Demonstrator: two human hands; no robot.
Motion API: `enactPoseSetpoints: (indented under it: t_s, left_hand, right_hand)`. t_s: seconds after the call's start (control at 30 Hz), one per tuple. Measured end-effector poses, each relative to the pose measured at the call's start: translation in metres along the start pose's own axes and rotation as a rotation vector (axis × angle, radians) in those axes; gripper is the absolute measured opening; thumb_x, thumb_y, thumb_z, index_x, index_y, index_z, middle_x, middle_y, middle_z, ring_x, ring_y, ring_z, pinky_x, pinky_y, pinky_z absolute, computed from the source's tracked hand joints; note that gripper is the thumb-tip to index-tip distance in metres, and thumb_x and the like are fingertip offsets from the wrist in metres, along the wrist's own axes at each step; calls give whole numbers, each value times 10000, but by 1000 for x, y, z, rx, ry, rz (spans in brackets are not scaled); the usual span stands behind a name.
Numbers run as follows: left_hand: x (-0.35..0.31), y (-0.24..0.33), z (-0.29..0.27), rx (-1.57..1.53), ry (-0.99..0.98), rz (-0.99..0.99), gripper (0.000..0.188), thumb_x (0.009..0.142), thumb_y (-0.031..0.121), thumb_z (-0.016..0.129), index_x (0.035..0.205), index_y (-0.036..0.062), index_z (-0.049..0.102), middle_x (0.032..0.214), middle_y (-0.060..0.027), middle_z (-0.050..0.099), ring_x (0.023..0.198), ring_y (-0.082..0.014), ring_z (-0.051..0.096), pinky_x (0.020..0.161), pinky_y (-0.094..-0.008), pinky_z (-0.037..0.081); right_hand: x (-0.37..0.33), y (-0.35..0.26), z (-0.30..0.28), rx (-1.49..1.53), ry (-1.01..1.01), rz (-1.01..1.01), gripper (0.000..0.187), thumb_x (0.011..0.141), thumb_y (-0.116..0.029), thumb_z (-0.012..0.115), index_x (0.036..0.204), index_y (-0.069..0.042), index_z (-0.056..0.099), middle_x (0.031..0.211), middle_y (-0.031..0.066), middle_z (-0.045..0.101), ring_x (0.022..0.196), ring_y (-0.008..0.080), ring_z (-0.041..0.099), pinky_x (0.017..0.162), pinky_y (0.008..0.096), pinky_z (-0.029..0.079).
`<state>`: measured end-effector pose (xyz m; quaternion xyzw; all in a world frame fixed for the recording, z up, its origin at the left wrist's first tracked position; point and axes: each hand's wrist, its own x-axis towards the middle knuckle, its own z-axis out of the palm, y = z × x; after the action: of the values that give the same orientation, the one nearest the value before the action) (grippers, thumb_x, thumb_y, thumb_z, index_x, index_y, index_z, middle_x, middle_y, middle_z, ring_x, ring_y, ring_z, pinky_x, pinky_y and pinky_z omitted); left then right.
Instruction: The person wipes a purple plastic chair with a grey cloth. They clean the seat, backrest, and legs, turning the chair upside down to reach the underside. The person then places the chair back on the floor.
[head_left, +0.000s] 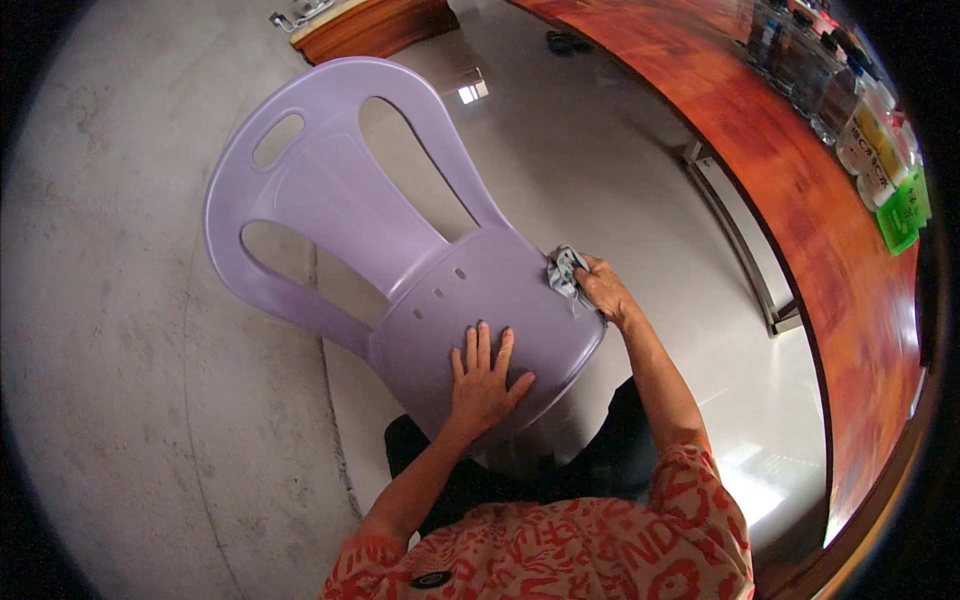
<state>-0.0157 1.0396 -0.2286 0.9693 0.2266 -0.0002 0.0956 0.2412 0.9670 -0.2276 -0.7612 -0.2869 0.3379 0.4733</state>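
- Find the lilac plastic chair (395, 250) directly ahead of the body, with the seat (550, 330) near and the backrest (335, 185) pointing away to the upper left — presumably for easy reach across the seat.
- Note the left hand (485, 392) laid palm-down on the near part of the seat, with fingers spread wide and nearly straight, closed around nothing; probably there as a brace, to keep light plastic from sliding.
- Note the right hand (603, 292) at the seat's right edge, with fingers curled in on a crumpled grey cloth (562, 270); bunched rather than laid flat, probably for firmer pressure against the rounded rim. Cannot tell how tightly gripped.
- See dark trousers (620, 430) on both sides of the seat's near end; judge from this a close position, perhaps for steadiness and short reach.
- Cannot tell whether level or tipped, with the chair's legs hidden from above.
- Look right, across shiny floor (640, 180), for a reddish wooden table (760, 180) with bottles (815, 80) and a green packet (903, 212) on top — well apart from the chair, likely with elbow room to spare.
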Motion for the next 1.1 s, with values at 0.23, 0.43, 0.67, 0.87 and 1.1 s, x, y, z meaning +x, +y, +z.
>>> enactPoseSetpoints:
  t_s: [0.23, 0.43, 0.67, 0.87, 1.1]
  left_hand:
    - [0, 1, 0, -19, 52, 41, 742, 873, 549, 459, 1439, 133, 217, 1481, -232, 91, 1361, -416, 107, 1029, -618, 122]
    - [-1, 1, -2, -69, 37, 0, 734, 871, 547, 466, 1439, 150, 222, 1483, -225, 98, 1364, -408, 103, 1025, -632, 109]
    - [1, -1, 0, -79, 45, -28, 741, 873, 537, 469, 1446, 154, 193, 1484, -220, 104, 1371, -400, 86, 1042, -612, 93]
    - [2, 3, -7, -112, -5, -58, 757, 855, 523, 485, 1442, 137, 202, 1480, -241, 107, 1373, -391, 90, 1051, -600, 86]
    - [2, 8, -8, -99, -27, -52, 758, 858, 502, 493, 1446, 137, 185, 1476, -247, 113, 1373, -394, 78, 1055, -596, 70]
  right_hand:
    - [107, -48, 43, 20, 53, -150, 293, 832, -206, 425, 991, -36, 603, 837, 80, 639, 759, 188, 570, 747, 324, 443]
    - [99, -52, 45, 74, -95, -78, 571, 814, -531, 473, 1099, -50, 590, 1003, 181, 640, 947, 277, 602, 848, 373, 440]
    - [26, -16, 26, -354, 132, -166, 483, 893, -446, 442, 1154, -54, 554, 1119, 256, 564, 1038, 417, 536, 889, 450, 424]
    - [-65, 20, 6, -137, 235, -145, 383, 899, -324, 503, 1152, -40, 542, 1068, 181, 584, 951, 324, 582, 845, 395, 452]
    - [-74, 47, 21, 544, 358, 166, 349, 890, -328, 526, 1016, -7, 576, 751, 16, 542, 699, 115, 497, 626, 282, 425]
